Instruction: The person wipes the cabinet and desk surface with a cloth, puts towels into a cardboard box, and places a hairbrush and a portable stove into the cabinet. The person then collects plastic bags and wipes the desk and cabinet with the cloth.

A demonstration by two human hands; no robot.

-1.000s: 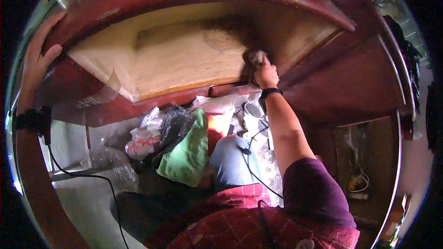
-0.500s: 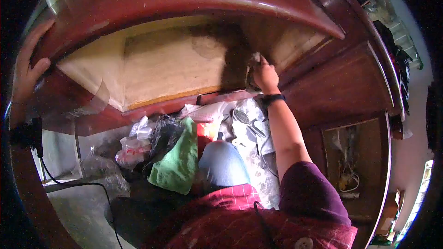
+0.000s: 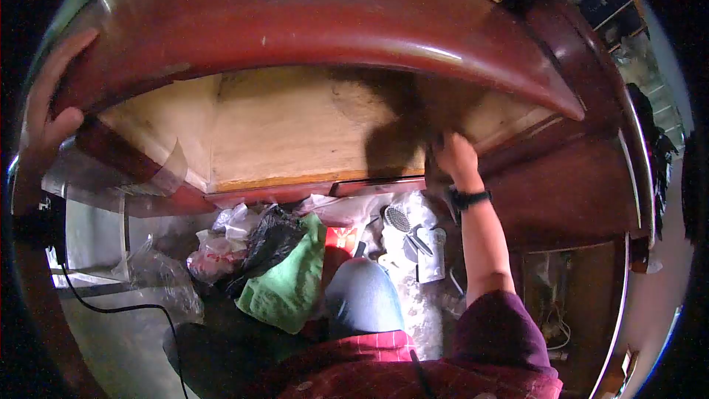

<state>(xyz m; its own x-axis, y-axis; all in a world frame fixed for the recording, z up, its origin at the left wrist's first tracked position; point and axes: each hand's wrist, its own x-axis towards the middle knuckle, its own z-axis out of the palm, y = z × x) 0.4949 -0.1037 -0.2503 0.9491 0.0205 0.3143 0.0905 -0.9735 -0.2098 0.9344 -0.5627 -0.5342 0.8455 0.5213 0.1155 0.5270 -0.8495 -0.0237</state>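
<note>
Wooden compartment (image 3: 288,125), centre: right hand (image 3: 459,159) inside, fingers curled, their hold unclear; left hand (image 3: 52,111), upper left, fingers spread by red rim (image 3: 295,41).

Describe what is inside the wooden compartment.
In the compartment, the right hand and dark shadow show; the red overhang covers its upper part. What the hand holds is unclear.

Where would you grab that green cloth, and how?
I'd pinch up a fold of the green cloth in its broad lower part, coming from above. It looks soft and limp, and that part lies spread in plain view. Its upper left side meets the black plastic bag, which a grip there might catch too.
</note>
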